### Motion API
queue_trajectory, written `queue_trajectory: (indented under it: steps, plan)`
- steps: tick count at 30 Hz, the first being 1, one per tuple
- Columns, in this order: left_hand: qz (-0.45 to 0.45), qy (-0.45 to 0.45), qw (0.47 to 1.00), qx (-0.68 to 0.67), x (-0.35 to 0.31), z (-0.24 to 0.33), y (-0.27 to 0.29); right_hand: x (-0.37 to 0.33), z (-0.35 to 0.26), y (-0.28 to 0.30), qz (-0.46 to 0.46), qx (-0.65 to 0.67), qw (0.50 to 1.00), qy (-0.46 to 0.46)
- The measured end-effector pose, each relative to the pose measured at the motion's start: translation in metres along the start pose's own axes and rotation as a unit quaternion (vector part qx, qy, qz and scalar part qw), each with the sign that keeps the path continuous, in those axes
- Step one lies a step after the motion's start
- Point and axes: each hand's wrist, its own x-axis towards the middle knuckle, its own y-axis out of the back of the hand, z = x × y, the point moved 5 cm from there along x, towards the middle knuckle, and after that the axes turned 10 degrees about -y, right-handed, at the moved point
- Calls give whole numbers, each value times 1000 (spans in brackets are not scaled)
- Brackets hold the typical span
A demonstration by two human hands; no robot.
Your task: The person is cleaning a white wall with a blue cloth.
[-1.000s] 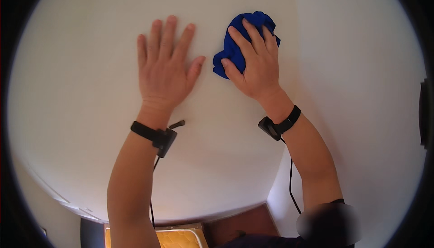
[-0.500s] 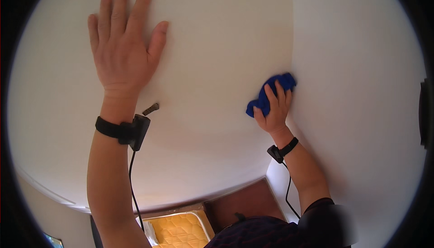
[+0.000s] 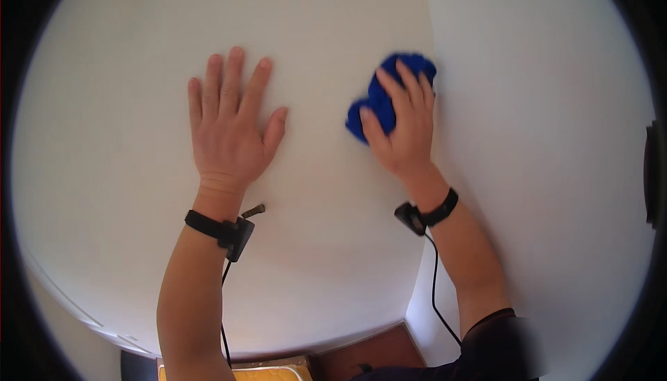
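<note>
My left hand [image 3: 229, 138] lies flat on the pale cream wall [image 3: 313, 26], fingers spread and nothing in it. To its right, close to the corner, my right hand [image 3: 410, 127] presses a bunched blue cloth [image 3: 382, 96] against the same wall. Its fingers spread over the cloth, and the thumb rests on the cloth's lower left lobe. The palm hides part of the cloth. Each wrist wears a black strap with a small black box and a cable.
A white wall [image 3: 528, 138] meets the cream one just right of the cloth. A small brown piece [image 3: 256, 210] sticks out beside my left wrist. Low down are a yellow quilted mattress [image 3: 271, 373] and a reddish-brown panel [image 3: 375, 347]. A dark object [image 3: 651, 176] shows at the right rim.
My right hand has moved the blue cloth up the wall, alongside the corner. The view has shifted, so my left hand appears lower and farther right; it stays flat on the wall.
</note>
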Motion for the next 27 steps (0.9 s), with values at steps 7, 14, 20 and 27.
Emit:
queue_trajectory:
  steps: [7, 14, 20, 27]
  plan:
    - [18, -3, 1000, -19, 3, 6, 0, 125, 6, -29, 34, -78, 995, -46]
    - [26, -14, 999, 13, 3, 3, -3, 76, -5, -23, -24, -73, 997, -19]
    - [14, -33, 999, 38, -3, 10, -16, -38, 3, -15, -14, -42, 999, -1]
    - [412, 41, 836, -360, -6, 7, -48, -190, 15, 8, -98, -41, 992, -68]
